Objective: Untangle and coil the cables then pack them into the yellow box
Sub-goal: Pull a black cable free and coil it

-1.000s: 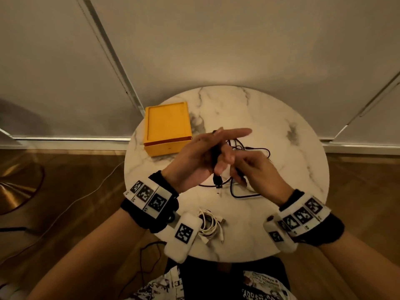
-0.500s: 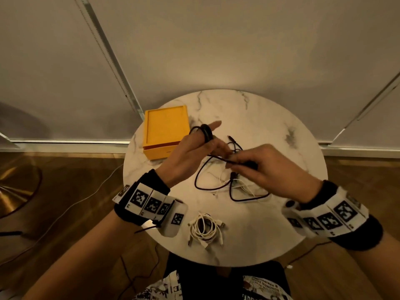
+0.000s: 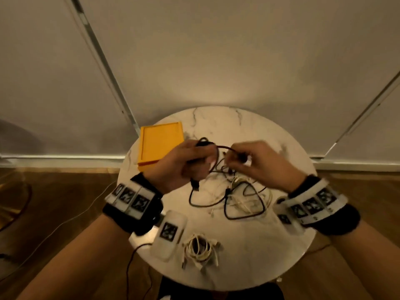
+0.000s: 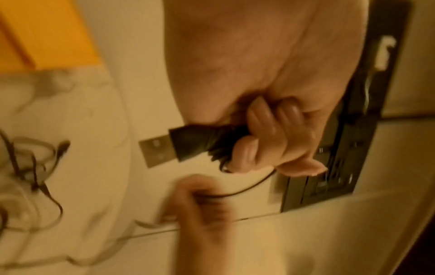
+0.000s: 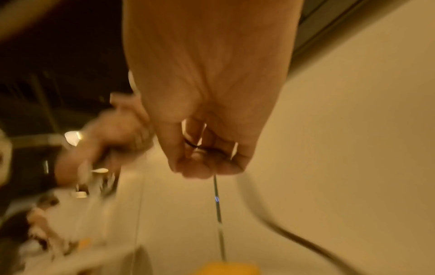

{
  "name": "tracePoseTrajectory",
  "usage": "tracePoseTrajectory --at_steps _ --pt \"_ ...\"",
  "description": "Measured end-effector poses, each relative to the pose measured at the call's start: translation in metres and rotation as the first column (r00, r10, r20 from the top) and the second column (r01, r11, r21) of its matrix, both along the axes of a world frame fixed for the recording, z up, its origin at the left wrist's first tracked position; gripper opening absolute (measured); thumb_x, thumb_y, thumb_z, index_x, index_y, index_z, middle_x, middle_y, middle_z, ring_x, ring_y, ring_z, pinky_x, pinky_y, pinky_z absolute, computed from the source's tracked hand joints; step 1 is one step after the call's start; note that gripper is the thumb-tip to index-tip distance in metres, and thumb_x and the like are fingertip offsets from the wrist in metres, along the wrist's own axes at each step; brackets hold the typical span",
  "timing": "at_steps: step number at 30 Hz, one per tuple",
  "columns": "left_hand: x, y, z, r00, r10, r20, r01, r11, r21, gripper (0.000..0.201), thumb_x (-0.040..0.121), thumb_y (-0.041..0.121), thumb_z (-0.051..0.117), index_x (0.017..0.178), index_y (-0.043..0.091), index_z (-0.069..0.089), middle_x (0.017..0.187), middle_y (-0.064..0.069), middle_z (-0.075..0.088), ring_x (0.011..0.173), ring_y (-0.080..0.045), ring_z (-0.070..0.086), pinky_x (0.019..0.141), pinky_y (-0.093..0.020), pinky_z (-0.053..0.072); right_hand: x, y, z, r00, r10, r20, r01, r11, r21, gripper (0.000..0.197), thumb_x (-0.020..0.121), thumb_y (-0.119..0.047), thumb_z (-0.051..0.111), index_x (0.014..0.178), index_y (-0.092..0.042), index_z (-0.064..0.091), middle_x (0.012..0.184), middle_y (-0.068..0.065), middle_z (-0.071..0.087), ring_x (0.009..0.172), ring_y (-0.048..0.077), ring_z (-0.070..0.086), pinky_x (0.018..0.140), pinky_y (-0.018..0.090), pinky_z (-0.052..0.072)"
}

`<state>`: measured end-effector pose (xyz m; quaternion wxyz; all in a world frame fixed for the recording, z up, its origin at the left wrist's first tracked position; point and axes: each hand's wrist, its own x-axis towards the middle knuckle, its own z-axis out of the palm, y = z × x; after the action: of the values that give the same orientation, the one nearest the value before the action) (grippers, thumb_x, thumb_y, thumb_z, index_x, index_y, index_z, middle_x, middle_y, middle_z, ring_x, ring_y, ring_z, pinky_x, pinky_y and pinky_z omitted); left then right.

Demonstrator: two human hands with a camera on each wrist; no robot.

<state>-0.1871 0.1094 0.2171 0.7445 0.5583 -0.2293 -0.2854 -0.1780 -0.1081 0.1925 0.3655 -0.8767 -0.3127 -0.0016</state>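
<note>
The left hand grips the black cable at its USB plug, fingers curled round the wraps already gathered there; judged, the plug end serves as the fixed anchor of the coil. The right hand pinches the same cable a little way along, raised above the table, probably to feed the next loop toward the left. The rest of the black cable trails down onto the round marble table, lying across a loose white cable, so untangling is not finished. A coiled white cable rests near the front edge. The yellow box sits at the table's far left, just behind the left hand. Wood floor and pale wall surround the table.
</note>
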Motion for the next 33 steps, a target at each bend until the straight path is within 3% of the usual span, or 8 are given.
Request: tracePoseTrajectory --at_steps 4,10,17,21,24,26,31,33 --pt "0.009 0.012 0.015 0.976 0.149 -0.160 -0.192 0.933 -0.305 0.021 0.078 0.035 0.067 0.066 0.018 0.062 0.043 0.008 0.016 0.038 -0.010 0.013 0.039 -0.018 0.025 0.021 -0.019 -0.062 0.961 -0.171 -0.216 0.150 0.983 -0.109 0.005 0.086 -0.009 0.065 0.083 -0.013 0.067 0.080 0.000 0.068 0.073 0.011 0.059 0.070 0.026 0.043" --pt "0.010 0.025 0.011 0.856 0.448 -0.260 -0.516 0.781 -0.351 0.030 0.095 0.025 0.039 0.075 0.015 0.059 0.041 0.008 0.022 0.040 -0.009 0.015 0.044 -0.019 0.024 0.030 -0.048 -0.099 0.924 -0.295 -0.243 0.247 0.946 -0.211 0.014 0.089 -0.009 0.059 0.083 -0.013 0.071 0.083 -0.001 0.071 0.080 0.015 0.064 0.083 0.038 0.052" --pt "0.011 0.042 0.002 0.791 0.492 -0.364 -0.610 0.680 -0.407 0.027 0.102 0.020 0.031 0.104 0.006 0.054 0.054 0.009 0.038 0.049 -0.006 0.033 0.057 -0.018 0.035 0.017 -0.066 -0.097 0.907 -0.307 -0.287 0.229 0.934 -0.276 0.026 0.088 -0.001 0.056 0.080 -0.022 0.070 0.073 -0.004 0.072 0.071 0.009 0.065 0.078 0.035 0.052" --pt "0.011 0.051 0.009 0.821 0.432 -0.373 -0.571 0.634 -0.522 0.034 0.100 0.021 0.034 0.120 -0.001 0.051 0.056 0.007 0.042 0.052 -0.007 0.036 0.061 -0.019 0.038 0.002 -0.063 -0.047 0.918 -0.382 -0.108 0.389 0.920 0.055 0.023 0.092 0.000 0.054 0.095 -0.017 0.069 0.068 -0.001 0.066 0.064 0.009 0.060 0.064 0.014 0.046" --pt "0.012 0.064 0.019 0.859 0.358 -0.367 -0.512 0.594 -0.620 0.029 0.099 0.017 0.039 0.116 -0.002 0.052 0.057 0.003 0.044 0.051 -0.009 0.038 0.061 -0.021 0.038 0.004 -0.071 -0.005 0.865 -0.501 0.020 0.466 0.818 0.336 0.025 0.092 0.002 0.051 0.102 -0.014 0.068 0.067 -0.007 0.063 0.060 0.009 0.057 0.060 0.012 0.044" --pt "0.010 0.066 0.024 0.862 0.357 -0.360 -0.507 0.598 -0.620 0.028 0.102 0.018 0.036 0.111 -0.001 0.055 0.056 0.003 0.044 0.049 -0.009 0.037 0.060 -0.021 0.037 0.006 -0.077 0.005 0.840 -0.538 0.072 0.479 0.797 0.369 0.027 0.092 0.000 0.051 0.102 -0.019 0.067 0.067 -0.005 0.061 0.059 0.006 0.054 0.059 0.012 0.041" --pt "-0.004 0.053 0.029 0.887 0.338 -0.314 -0.461 0.649 -0.605 0.033 0.102 0.024 0.034 0.116 0.001 0.053 0.050 0.004 0.040 0.045 -0.008 0.035 0.056 -0.021 0.035 0.013 -0.073 -0.033 0.877 -0.471 -0.098 0.450 0.875 -0.175 0.023 0.092 -0.003 0.054 0.101 -0.013 0.073 0.070 0.006 0.066 0.061 0.021 0.058 0.057 0.020 0.042" --pt "-0.013 0.036 0.023 0.879 0.355 -0.318 -0.475 0.702 -0.531 0.039 0.100 0.026 0.033 0.123 -0.001 0.052 0.047 0.004 0.037 0.042 -0.007 0.033 0.054 -0.018 0.033 0.006 -0.063 -0.057 0.892 -0.409 -0.191 0.326 0.876 -0.355 0.026 0.093 -0.006 0.054 0.112 -0.012 0.070 0.091 0.008 0.072 0.076 0.020 0.065 0.066 0.017 0.045"
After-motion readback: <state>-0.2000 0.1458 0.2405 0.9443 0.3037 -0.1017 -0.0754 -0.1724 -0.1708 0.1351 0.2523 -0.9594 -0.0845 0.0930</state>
